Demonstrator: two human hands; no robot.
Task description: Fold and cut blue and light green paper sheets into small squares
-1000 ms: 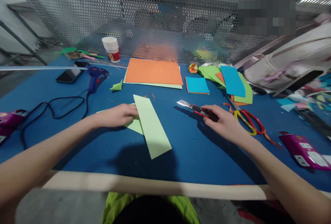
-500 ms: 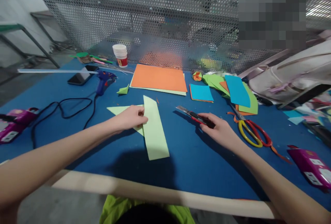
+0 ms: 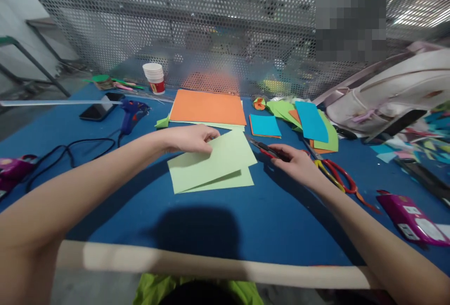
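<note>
My left hand (image 3: 191, 139) pinches the upper left edge of a folded pale green paper (image 3: 216, 164) between thumb and fingers. Its two layers stand slightly apart at the lower right, and it is over the blue tabletop. My right hand (image 3: 295, 163) is wrapped round a red and black utility knife (image 3: 266, 148). The knife's blade points left, close to the paper's upper right corner; whether they touch I cannot tell. Right of this hand lie scissors (image 3: 342, 177) with red and yellow handles. Behind the paper is a stack topped by an orange sheet (image 3: 209, 107).
A blue glue gun (image 3: 131, 115) with a long glue stick and a black cord lies left, beside a phone (image 3: 100, 108). Paper cups (image 3: 154, 80) stand behind. Blue squares (image 3: 265, 125), coloured scraps (image 3: 311, 119), a pale bag (image 3: 383, 91) and a purple power strip (image 3: 409, 218) are right.
My left hand has turned the green paper from upright to slanting crosswise and moved it to the right and away from me. My right hand still grips the knife. The view has shifted slightly.
</note>
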